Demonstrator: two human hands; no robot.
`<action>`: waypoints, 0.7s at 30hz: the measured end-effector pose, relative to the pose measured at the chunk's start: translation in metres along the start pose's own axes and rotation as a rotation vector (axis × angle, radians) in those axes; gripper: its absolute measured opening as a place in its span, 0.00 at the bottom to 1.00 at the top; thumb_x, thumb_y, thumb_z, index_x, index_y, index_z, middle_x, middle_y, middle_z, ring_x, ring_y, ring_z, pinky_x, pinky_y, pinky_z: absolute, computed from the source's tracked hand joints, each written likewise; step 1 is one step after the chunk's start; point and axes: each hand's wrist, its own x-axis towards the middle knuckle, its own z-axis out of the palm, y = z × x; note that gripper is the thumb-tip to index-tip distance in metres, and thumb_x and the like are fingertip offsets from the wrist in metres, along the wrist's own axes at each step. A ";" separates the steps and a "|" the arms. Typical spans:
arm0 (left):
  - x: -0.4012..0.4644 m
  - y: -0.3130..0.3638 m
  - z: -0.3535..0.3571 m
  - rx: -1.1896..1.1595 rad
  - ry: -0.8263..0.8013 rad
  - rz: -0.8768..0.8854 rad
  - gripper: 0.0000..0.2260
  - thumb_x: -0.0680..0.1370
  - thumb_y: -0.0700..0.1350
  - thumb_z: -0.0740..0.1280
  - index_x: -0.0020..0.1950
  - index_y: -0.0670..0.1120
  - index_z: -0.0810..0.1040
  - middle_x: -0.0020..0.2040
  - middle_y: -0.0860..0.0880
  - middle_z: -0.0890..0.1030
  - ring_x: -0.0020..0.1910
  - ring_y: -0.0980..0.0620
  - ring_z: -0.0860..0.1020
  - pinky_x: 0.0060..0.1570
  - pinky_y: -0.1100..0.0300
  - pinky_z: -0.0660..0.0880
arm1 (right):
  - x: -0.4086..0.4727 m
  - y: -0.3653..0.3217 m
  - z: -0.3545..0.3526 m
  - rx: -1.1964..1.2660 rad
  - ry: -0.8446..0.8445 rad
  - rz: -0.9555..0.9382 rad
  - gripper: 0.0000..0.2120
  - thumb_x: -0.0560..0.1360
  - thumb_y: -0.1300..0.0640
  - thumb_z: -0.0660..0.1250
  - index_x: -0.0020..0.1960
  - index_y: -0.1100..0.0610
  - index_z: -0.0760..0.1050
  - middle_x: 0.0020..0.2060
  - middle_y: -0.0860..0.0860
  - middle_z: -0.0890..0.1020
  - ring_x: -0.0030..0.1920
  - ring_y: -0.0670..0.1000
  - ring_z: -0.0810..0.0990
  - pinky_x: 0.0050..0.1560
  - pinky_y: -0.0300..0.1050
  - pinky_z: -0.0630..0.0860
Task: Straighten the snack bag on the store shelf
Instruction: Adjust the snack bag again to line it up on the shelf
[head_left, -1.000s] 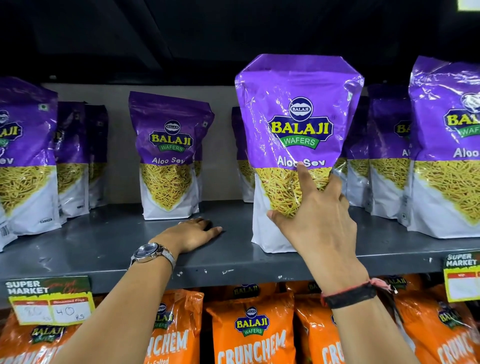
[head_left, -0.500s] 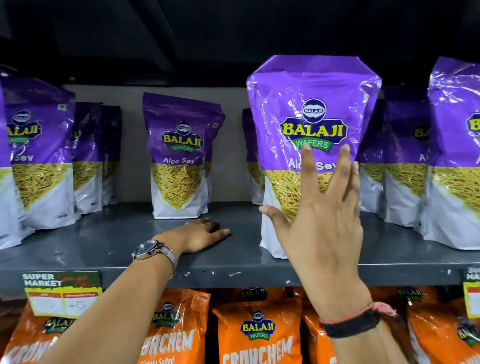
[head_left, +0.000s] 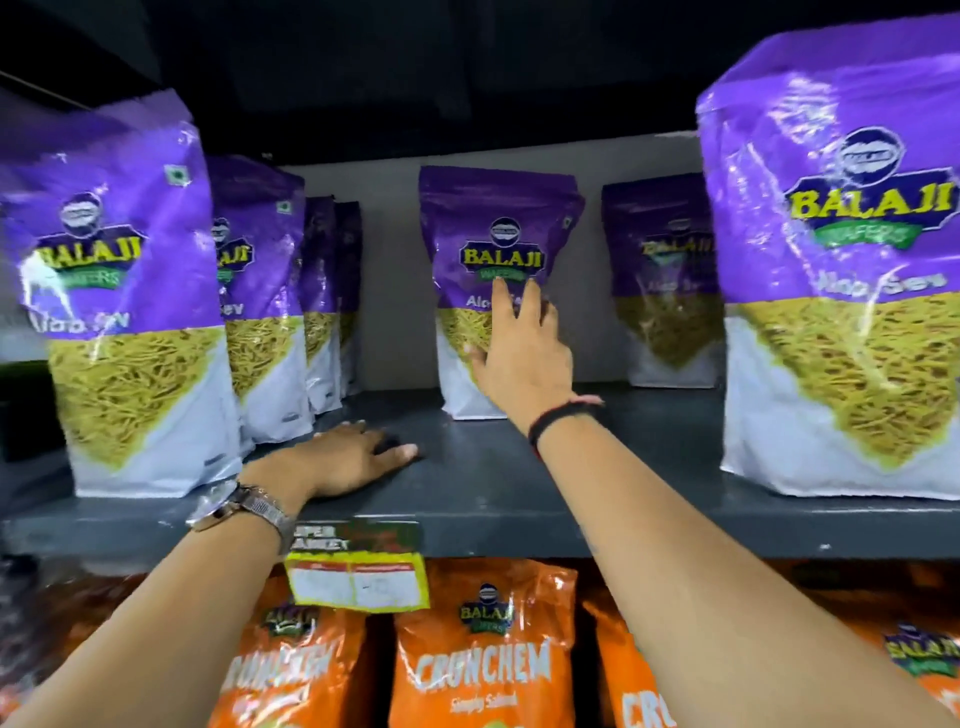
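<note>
The grey metal shelf (head_left: 493, 483) runs across in front of me, purple Balaji Wafers "Aloo Sev" pouches standing on it: a big one near on the left (head_left: 119, 312), a big one near on the right (head_left: 841, 270), and smaller-looking ones set far back. On the tier below are orange Balaji "Crunchem" bags (head_left: 483, 649), one reading "Simply Salted". A price tag (head_left: 358, 566) clipped to the shelf edge is headed "Super Market"; its figures are too blurred to read.

The snack bag (head_left: 498, 270) I am after stands far back in the middle of the shelf, upright on its base, long axis vertical, label facing me, its top seeming to lean slightly right. It lies straight ahead of my right hand (head_left: 519, 348), which is much the nearer one: my fingers (head_left: 500, 306) are spread apart and laid against the pouch front, tips up by the logo, not clamped on anything. I judge I only need to press or nudge it square from here.

My left hand (head_left: 353, 460), watch (head_left: 244, 506) on the wrist, rests palm down on the shelf near the front edge, fingers loosely extended and holding nothing, well left of and nearer than the bag.
</note>
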 end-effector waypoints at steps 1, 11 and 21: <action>0.002 -0.011 0.001 -0.010 -0.006 0.000 0.26 0.79 0.59 0.51 0.74 0.47 0.62 0.76 0.45 0.59 0.76 0.47 0.55 0.75 0.54 0.52 | 0.008 -0.005 0.008 0.029 -0.018 0.035 0.35 0.77 0.49 0.63 0.77 0.56 0.48 0.76 0.62 0.51 0.74 0.65 0.55 0.65 0.61 0.68; 0.018 -0.035 0.016 -0.038 0.087 0.064 0.28 0.78 0.61 0.50 0.73 0.46 0.62 0.76 0.44 0.61 0.75 0.47 0.58 0.75 0.51 0.55 | 0.031 -0.015 0.057 0.124 -0.064 0.338 0.51 0.69 0.40 0.70 0.77 0.49 0.38 0.75 0.65 0.39 0.75 0.68 0.47 0.67 0.68 0.64; 0.009 -0.029 0.013 -0.072 0.086 0.052 0.27 0.79 0.60 0.49 0.74 0.47 0.60 0.77 0.45 0.57 0.76 0.48 0.56 0.75 0.54 0.53 | 0.031 -0.011 0.062 0.133 -0.068 0.327 0.43 0.74 0.48 0.69 0.76 0.44 0.42 0.75 0.66 0.46 0.74 0.68 0.52 0.64 0.62 0.69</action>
